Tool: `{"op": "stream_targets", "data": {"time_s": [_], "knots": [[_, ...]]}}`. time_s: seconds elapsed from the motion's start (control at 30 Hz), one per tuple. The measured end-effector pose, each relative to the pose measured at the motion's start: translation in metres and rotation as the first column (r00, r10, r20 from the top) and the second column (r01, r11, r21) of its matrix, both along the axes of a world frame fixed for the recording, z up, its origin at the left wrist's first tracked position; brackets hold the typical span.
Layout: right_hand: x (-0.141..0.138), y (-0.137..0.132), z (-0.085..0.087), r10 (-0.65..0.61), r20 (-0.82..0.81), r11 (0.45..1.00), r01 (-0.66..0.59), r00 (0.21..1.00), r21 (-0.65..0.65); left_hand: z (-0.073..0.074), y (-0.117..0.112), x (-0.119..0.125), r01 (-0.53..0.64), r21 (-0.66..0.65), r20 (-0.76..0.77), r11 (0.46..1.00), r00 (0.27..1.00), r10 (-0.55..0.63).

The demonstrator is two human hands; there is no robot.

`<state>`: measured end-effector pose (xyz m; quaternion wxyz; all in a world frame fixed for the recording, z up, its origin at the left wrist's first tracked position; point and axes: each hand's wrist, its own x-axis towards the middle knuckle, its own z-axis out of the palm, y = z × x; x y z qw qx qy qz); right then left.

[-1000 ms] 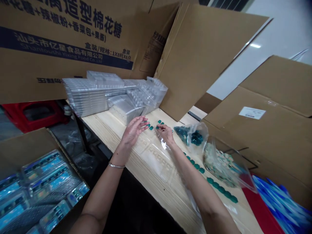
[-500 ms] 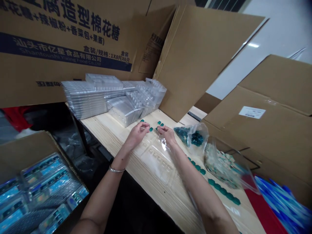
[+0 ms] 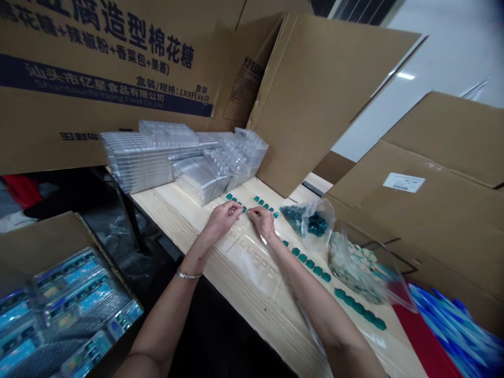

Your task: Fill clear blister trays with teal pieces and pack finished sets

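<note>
My left hand (image 3: 223, 218) is over the far part of the table, its thumb and fingers pinched together. Close beside it, my right hand (image 3: 263, 222) is pinched too, fingertips almost meeting the left ones. A small green piece (image 3: 244, 209) shows right between the two hands; whether either pinch holds something is too small to tell. Clear plastic trays (image 3: 252, 260) lie flat beneath and in front of my hands. Beyond the left fingers runs a short row of green pieces (image 3: 229, 197), and another row of green pieces (image 3: 266, 206) lies behind the right hand.
Stacked clear trays (image 3: 137, 163) stand at the back left. To the right are a bag of dark teal pieces (image 3: 317, 223), a bag of pale pieces (image 3: 354, 257) and green strips (image 3: 360, 308). An open carton (image 3: 90, 231) holds packed trays at lower left; cardboard (image 3: 307, 94) rises behind.
My right hand has shifted left and slightly nearer, up to my left hand, uncovering more of the green row behind it. The left hand has hardly moved.
</note>
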<state>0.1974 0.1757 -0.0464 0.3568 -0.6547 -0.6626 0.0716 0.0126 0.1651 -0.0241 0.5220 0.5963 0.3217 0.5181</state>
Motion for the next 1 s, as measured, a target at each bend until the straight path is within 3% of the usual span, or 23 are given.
{"op": "stream_targets", "data": {"time_s": [0.2, 0.43, 0.63, 0.83, 1.0], "knots": [[0.0, -0.01, 0.006, 0.046, 0.24, 0.998, -0.035, 0.97, -0.052, -0.02, 0.003, -0.004, 0.025, 0.231, -0.301, 0.973, 0.952, 0.047], [0.0, -0.003, 0.016, 0.076, 0.284, 0.995, -0.054, 0.956, -0.085, -0.034, 0.006, 0.0, 0.054, 0.275, -0.349, 0.96, 0.936, 0.048], [0.005, 0.004, 0.008, 0.113, 0.153, 0.993, -0.107, 0.982, -0.05, -0.037, 0.008, 0.0, 0.063, 0.402, -0.441, 0.913, 0.887, 0.133], [0.021, 0.015, -0.004, 0.188, -0.079, 0.981, -0.182, 0.979, 0.072, -0.027, 0.005, -0.001, 0.139, 0.353, -0.61, 0.925, 0.784, 0.115], [0.024, 0.016, -0.009, 0.314, 0.032, 0.938, -0.315, 0.949, 0.141, -0.019, 0.003, -0.003, 0.137, 0.353, -0.688, 0.926, 0.709, 0.157]]}}
